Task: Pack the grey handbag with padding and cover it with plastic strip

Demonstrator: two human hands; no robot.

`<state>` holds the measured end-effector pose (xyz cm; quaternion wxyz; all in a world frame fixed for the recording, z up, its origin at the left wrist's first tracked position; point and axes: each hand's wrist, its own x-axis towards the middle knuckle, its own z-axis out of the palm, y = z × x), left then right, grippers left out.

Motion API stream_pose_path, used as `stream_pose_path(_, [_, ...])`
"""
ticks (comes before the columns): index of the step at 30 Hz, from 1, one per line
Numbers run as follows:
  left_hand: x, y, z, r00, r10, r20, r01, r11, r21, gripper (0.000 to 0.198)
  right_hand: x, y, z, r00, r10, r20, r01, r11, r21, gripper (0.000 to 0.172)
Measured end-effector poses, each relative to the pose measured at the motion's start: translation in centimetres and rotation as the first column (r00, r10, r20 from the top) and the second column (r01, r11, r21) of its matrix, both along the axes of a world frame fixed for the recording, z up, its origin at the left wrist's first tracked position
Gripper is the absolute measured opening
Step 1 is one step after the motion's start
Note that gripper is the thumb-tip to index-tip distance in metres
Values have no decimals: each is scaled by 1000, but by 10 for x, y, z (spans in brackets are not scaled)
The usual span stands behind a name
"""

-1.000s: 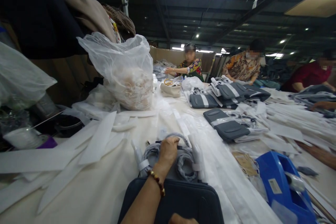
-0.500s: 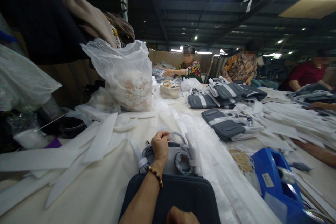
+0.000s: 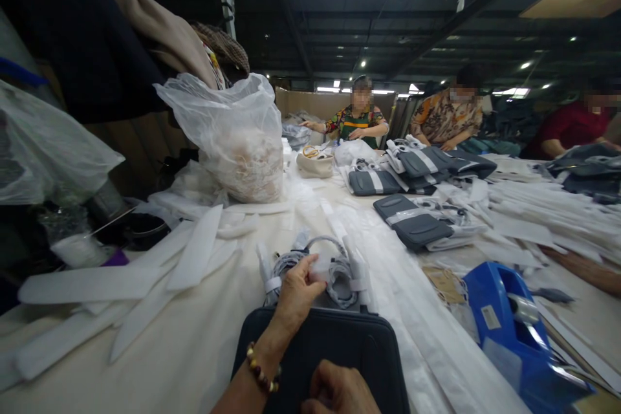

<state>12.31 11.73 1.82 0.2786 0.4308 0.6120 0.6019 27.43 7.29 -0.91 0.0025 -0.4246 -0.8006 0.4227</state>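
My left hand [image 3: 295, 294], with a bead bracelet at the wrist, pinches a small translucent piece over a bundle of coiled grey cables [image 3: 334, 272] with white wrapped ends. The bundle lies at the far edge of a dark grey zip case [image 3: 359, 349] in front of me. At the bottom edge my right hand [image 3: 339, 391] rests on that case, fingers curled on its surface. Both lie on a table under white cloth [image 3: 194, 336].
A blue tape dispenser [image 3: 514, 323] stands to the right. White foam strips [image 3: 194, 252] lie to the left, a stuffed clear plastic bag [image 3: 237, 136] behind them. Grey cases [image 3: 412, 223] with cables are stacked farther back. Three people work at the far side.
My left hand has drawn back toward me from the cable bundle and turned, now pinching a small translucent piece. My right hand has come further into view on the case.
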Motion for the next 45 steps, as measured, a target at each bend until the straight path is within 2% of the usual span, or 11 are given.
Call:
stream_pose_path(3, [6, -16, -2, 990, 10, -141, -8, 1000, 15, 32, -1, 0, 0, 999, -11, -40, 12, 1000, 27, 14])
stream_pose_path(7, [14, -29, -12, 951, 50, -306, -20, 995, 100, 43, -2, -3, 5, 1000, -14, -28, 15, 999, 39, 14])
stream_pose_path(10, [15, -34, -20, 740, 257, -622, -18, 932, 363, 43, -2, -4, 6, 1000, -18, -23, 19, 998, 52, 12])
stream_pose_path(12, [15, -38, -24, 570, 393, -721, 34, 866, 498, 41, -1, -4, 4, 999, -24, -43, 27, 998, 62, 10])
stream_pose_path(13, [16, -40, -25, 540, 417, -731, 55, 849, 526, 38, 0, -4, 3, 998, -28, -65, 32, 997, 66, 9])
stream_pose_path(21, [24, -61, -29, 522, 303, -797, 267, 830, 490, 26, -1, -5, 3, 942, -48, -331, 54, 998, 11, 8])
stream_pose_path(25, [25, -67, -35, 523, 256, -813, 301, 837, 457, 27, 5, -5, 10, 924, -15, -381, 3, 999, -32, 9])
stream_pose_path(28, [24, -69, -36, 525, 234, -818, 322, 835, 445, 27, 16, -7, 11, 913, -83, -400, 74, 997, -38, 10])
stream_pose_path(32, [22, -72, -35, 533, 228, -815, 338, 825, 452, 25, 27, -7, 0, 847, -223, -482, 313, 943, 114, 19])
stream_pose_path(38, [20, -75, -35, 611, 153, -777, 348, 829, 437, 24, 16, 3, -14, 854, 110, -508, 231, 796, 560, 44])
stream_pose_path(45, [15, -78, -31, 656, 16, -754, 376, 860, 345, 22, 11, 10, -20, 872, 66, -485, 259, 779, 571, 29])
